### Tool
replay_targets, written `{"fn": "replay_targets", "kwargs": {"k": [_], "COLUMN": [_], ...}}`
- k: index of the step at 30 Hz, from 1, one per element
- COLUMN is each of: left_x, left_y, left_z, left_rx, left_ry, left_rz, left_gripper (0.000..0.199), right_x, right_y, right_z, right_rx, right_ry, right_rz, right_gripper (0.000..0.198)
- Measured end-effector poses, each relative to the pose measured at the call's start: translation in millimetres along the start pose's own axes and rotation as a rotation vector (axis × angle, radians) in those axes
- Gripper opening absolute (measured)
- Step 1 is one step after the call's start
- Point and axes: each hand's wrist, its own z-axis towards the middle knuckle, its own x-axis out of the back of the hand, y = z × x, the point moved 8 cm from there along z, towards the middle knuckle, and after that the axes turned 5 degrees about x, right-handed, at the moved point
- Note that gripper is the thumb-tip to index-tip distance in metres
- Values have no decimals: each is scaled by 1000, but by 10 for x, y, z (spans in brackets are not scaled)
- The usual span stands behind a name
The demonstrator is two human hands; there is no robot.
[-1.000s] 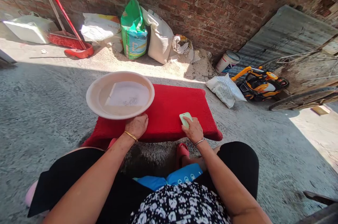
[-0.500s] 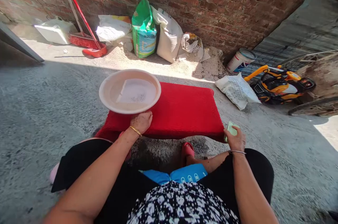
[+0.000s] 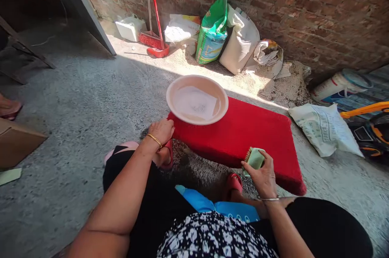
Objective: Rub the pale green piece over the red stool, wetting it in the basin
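Note:
A low bench covered with red cloth [image 3: 258,136] stands before me. On its left end rests a wide pale basin [image 3: 170,102] of water, with a whitish sheet lying in it. My left hand [image 3: 162,131], a gold bangle at its wrist, has its fingers closed on the cloth at the bench's near left corner, just below the basin. In my right hand [image 3: 264,173] is a light green scrub brush [image 3: 256,160], held between thumb and fingers at the bench's front edge. The brush's tan bristles face left.
Along the brick wall [image 3: 273,11] are a red broom and dustpan [image 3: 158,49], a green sack [image 3: 212,31] and a white sack [image 3: 241,43]. Right of the bench lie another white sack [image 3: 325,128] and a toy digger [image 3: 377,128]. At left are a cardboard box [image 3: 21,140] and another person's foot [image 3: 9,106].
The view has swung left. My left hand has shifted from the front edge below the basin to the bench's left corner. The brush has moved left from the bench's right end, bristles now showing.

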Motion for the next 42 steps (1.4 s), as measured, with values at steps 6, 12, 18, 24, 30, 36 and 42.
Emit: {"fn": "replay_targets", "kwargs": {"k": [6, 12, 18, 24, 30, 36, 42], "left_x": [-22, 5, 23, 37, 17, 23, 2], "left_y": [-43, -3, -10, -10, -6, 39, 73], "left_z": [126, 143, 107, 92, 97, 134, 187], "left_rx": [-1, -18, -26, -34, -43, -42, -35], "left_ry": [-59, -71, -77, -90, -102, -110, -104], "left_rz": [-26, -67, -96, -134, -145, -114, -64], "left_gripper": [35, 36, 35, 36, 37, 38, 38], "right_x": [-986, -1484, -1372, -844, -597, -960, -1176], "right_y": [-1424, -2226, -1903, -1174, -888, -1603, -1846], "right_z": [-243, -217, -149, -112, -12, 13, 36], "right_rx": [368, 614, 583, 400, 117, 221, 271], "right_ry": [-312, -347, -262, -167, -221, -429, -541], "right_rz": [111, -65, -239, -297, -229, -269, -454], "right_gripper": [79, 61, 54, 61, 82, 84, 74]}}
